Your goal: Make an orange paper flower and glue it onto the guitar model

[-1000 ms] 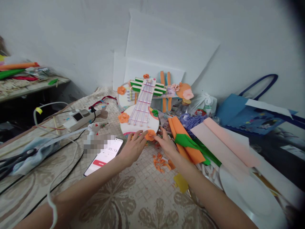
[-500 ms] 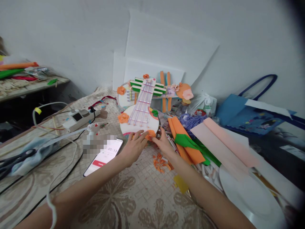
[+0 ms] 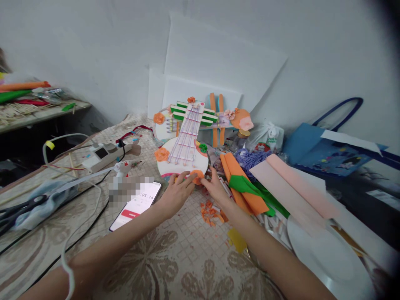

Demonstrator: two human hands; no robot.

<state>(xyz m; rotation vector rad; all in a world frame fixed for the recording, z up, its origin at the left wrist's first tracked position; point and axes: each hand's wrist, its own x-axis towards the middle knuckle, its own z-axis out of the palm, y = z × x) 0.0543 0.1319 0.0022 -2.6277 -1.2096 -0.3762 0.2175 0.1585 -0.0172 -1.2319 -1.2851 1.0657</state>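
Note:
A handmade craft guitar (image 3: pixel 165 166) with a white round body, purple strings and green-and-white pegs leans up in front of me. An orange paper flower (image 3: pixel 197 176) sits at its lower right edge, between my two hands. My left hand (image 3: pixel 178 191) lies over the bottom edge with its fingers stretched out, fingertips touching the flower. My right hand (image 3: pixel 216 186) is at the lower right edge, its thumb against the flower and its forefinger along the rim. Its other fingers are hidden. Another orange flower (image 3: pixel 161 154) and a green one (image 3: pixel 203 148) decorate the body.
A phone (image 3: pixel 137 206) showing a timer, a glue gun (image 3: pixel 122 167), a power strip (image 3: pixel 103 156) and scissors (image 3: pixel 31 204) lie left, among cables. Orange scraps (image 3: pixel 212 213), crepe paper (image 3: pixel 243 187) and a white plate (image 3: pixel 328 258) lie right. Another craft guitar (image 3: pixel 240 118) stands behind.
Both hands stay almost in place at the flower. The left fingers have shifted very slightly, and more of the flower shows. The phone's timer has gone from 05:13 to 05:14.

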